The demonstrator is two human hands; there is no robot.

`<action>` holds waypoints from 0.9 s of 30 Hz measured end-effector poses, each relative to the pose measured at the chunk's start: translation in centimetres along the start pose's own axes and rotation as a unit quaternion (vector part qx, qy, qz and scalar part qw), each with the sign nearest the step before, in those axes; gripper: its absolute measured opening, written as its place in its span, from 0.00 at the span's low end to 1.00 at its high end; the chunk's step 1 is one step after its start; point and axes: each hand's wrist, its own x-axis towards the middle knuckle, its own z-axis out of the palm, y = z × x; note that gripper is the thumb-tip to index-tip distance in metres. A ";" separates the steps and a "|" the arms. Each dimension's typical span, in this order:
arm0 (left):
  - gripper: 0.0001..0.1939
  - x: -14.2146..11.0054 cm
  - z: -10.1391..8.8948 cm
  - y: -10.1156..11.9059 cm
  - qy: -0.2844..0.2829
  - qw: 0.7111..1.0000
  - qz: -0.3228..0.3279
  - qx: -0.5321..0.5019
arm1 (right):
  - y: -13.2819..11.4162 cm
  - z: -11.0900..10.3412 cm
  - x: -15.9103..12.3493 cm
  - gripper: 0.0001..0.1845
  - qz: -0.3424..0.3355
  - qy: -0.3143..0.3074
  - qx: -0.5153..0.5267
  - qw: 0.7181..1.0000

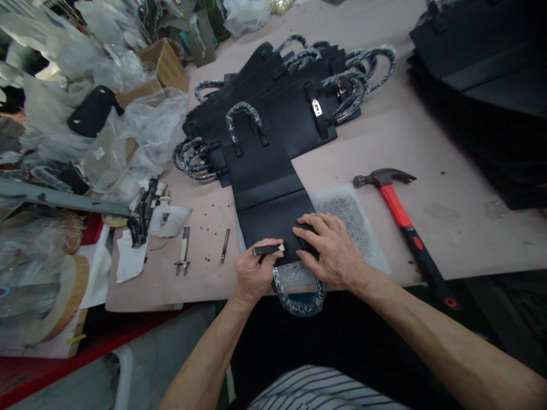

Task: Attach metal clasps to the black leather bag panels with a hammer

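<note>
A flat black bag panel [273,196] lies lengthwise before me, with its plastic-wrapped handle [299,307] hanging over the table's front edge. Low on the panel, my left hand [255,272] pinches a short black strap [265,249] with a pale pointed tip. My right hand [331,247] rests on the panel's right side, its thumb and fingers closed about a dark tab [306,240] there. The tab's far end is hidden under my fingers. Beneath the panel is a speckled, worn pale board [350,222].
A claw hammer [399,213] lies at the right, its handle past the table edge. A metal punch [225,246] and a divider-like tool [183,250] sit left. More black bag panels [294,114] spread behind; another stack [482,74] stands right. Plastic bags [149,122] crowd the left.
</note>
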 end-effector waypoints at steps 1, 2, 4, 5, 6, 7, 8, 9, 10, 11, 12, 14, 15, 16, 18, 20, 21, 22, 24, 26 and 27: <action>0.05 0.1 0.0 0.1 0.001 1.000 0.002 0.004 | 0.0 0.0 0.0 0.23 0.000 0.000 0.001 1.000; 0.05 0.1 0.0 0.1 0.001 1.000 0.004 0.006 | 0.0 0.0 0.0 0.23 0.001 -0.001 0.001 1.000; 0.05 0.2 0.0 0.2 -0.002 1.000 0.005 0.007 | -0.1 -0.1 0.0 0.23 0.002 -0.002 -0.001 1.000; 0.05 0.2 0.0 0.2 -0.003 1.000 0.005 0.006 | -0.1 -0.1 0.0 0.23 0.003 -0.002 -0.002 1.000; 0.05 0.2 0.0 0.3 -0.003 1.000 0.005 0.005 | -0.1 -0.1 0.0 0.23 0.003 -0.003 -0.003 1.000; 0.05 0.2 0.0 0.3 -0.005 1.000 0.005 0.005 | -0.2 -0.1 0.0 0.23 0.003 -0.003 -0.004 1.000; 0.05 0.1 0.1 0.3 -0.006 1.000 0.005 0.007 | -0.2 -0.2 0.0 0.23 0.003 -0.004 -0.004 1.000; 0.05 0.1 0.1 0.3 -0.007 1.000 0.005 0.010 | -0.1 -0.2 0.0 0.23 0.003 -0.004 -0.003 1.000; 0.05 0.1 0.1 0.2 -0.008 1.000 0.007 0.013 | -0.1 -0.2 0.0 0.23 0.003 -0.003 -0.002 1.000; 0.05 0.0 0.1 0.2 -0.009 1.000 0.009 0.016 | -0.1 -0.1 0.0 0.23 0.002 -0.002 0.000 1.000; 0.05 0.0 0.1 0.2 -0.010 1.000 0.012 0.017 | 0.0 -0.1 0.0 0.23 0.001 0.000 0.001 1.000; 0.06 -0.1 0.2 0.1 -0.009 1.000 0.019 0.015 | 0.0 -0.1 0.0 0.23 0.000 0.002 0.002 1.000; 0.06 0.0 0.2 0.1 -0.009 1.000 0.023 0.013 | 0.1 0.0 0.0 0.23 -0.001 0.002 0.000 1.000; 0.06 0.0 0.3 0.1 -0.010 1.000 0.027 0.012 | 0.1 0.0 0.0 0.23 -0.001 0.001 -0.001 1.000; 0.06 0.1 0.4 0.2 -0.010 0.999 0.028 0.013 | 0.1 0.0 0.0 0.23 -0.001 -0.002 -0.004 1.000; 0.07 0.3 0.4 0.3 -0.008 1.000 0.021 0.016 | 0.0 -0.1 0.0 0.23 0.001 -0.002 -0.006 1.000; 0.07 0.3 0.5 0.4 -0.008 1.000 0.014 0.018 | 0.0 -0.1 0.0 0.22 0.001 -0.001 -0.007 1.000; 0.07 0.4 0.5 0.4 -0.009 1.000 0.007 0.019 | 0.0 -0.1 0.0 0.22 0.001 0.000 -0.007 1.000; 0.06 0.5 0.4 0.5 -0.011 1.000 -0.006 0.020 | -0.1 -0.1 0.0 0.22 0.000 0.001 -0.008 1.000; 0.06 0.5 0.4 0.6 -0.011 1.000 -0.013 0.022 | -0.1 -0.2 0.0 0.22 -0.001 0.001 -0.007 1.000; 0.06 0.5 0.4 0.6 -0.010 1.000 -0.014 0.023 | -0.1 -0.2 0.0 0.22 -0.001 0.001 -0.006 1.000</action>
